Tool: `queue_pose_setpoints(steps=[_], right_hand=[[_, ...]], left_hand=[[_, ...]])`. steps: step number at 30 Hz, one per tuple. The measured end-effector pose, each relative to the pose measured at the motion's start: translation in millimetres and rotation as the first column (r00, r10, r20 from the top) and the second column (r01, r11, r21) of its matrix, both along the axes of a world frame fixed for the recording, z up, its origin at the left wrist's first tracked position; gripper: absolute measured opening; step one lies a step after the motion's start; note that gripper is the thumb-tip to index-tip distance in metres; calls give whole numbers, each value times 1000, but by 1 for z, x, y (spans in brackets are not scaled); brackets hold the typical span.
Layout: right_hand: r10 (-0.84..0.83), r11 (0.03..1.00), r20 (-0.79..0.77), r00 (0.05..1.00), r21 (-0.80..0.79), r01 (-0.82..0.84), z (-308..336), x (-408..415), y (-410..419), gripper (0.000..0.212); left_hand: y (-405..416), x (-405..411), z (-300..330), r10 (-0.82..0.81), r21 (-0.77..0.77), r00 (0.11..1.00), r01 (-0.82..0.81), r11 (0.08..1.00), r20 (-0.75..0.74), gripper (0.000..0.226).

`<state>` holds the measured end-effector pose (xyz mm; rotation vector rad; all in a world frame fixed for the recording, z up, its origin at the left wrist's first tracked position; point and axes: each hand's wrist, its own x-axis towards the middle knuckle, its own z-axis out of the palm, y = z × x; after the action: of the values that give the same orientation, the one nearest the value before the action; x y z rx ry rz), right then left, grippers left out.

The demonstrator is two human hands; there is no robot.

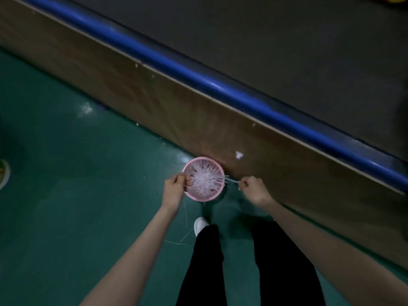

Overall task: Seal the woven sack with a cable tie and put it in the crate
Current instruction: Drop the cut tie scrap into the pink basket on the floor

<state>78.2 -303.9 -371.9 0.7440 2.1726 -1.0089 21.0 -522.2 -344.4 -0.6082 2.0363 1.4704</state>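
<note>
A round pink basket full of white cable ties sits on the green floor against a wooden side panel. My left hand is at the basket's left rim, fingers closed on cable ties, with one tie hanging down from it. My right hand is just right of the basket, pinching the end of a single cable tie that still reaches into the heap. No woven sack or crate is in sight.
The wooden panel with a blue edge strip carries a dark grey surface. Loose ties lie on the green floor by my white shoe. My legs in black trousers stand below the basket.
</note>
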Motion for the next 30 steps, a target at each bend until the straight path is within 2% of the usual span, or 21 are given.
queue_pose_setpoints(steps=[3, 8, 12, 15, 22, 30], right_hand=[[-2, 999, 27, 1000, 44, 1, -39, -11, -5, 31], [85, 992, 61, 995, 92, -91, -115, -33, -13, 27], [114, 984, 51, 992, 135, -120, -142, -44, -14, 21], [79, 987, 8, 997, 140, -79, -143, -43, -14, 22], [23, 998, -154, 988, 67, -13, -80, -14, -9, 20], [-139, 990, -405, 904, -62, 125, 77, 15, -2, 15]], left_hand=[[-3, 2, -25, 19, -7, 999, -18, 1000, 34, 24], [-7, 4, -91, 7, -40, 999, -5, 999, 49, 28], [-2, 1, -114, 14, -26, 999, -13, 1000, 44, 25], [4, 2, -114, 13, 2, 999, -13, 1000, 29, 23], [19, 14, -62, -26, 17, 999, 27, 1000, -36, 24], [41, 25, 63, -131, 17, 968, 137, 990, -213, 28]])
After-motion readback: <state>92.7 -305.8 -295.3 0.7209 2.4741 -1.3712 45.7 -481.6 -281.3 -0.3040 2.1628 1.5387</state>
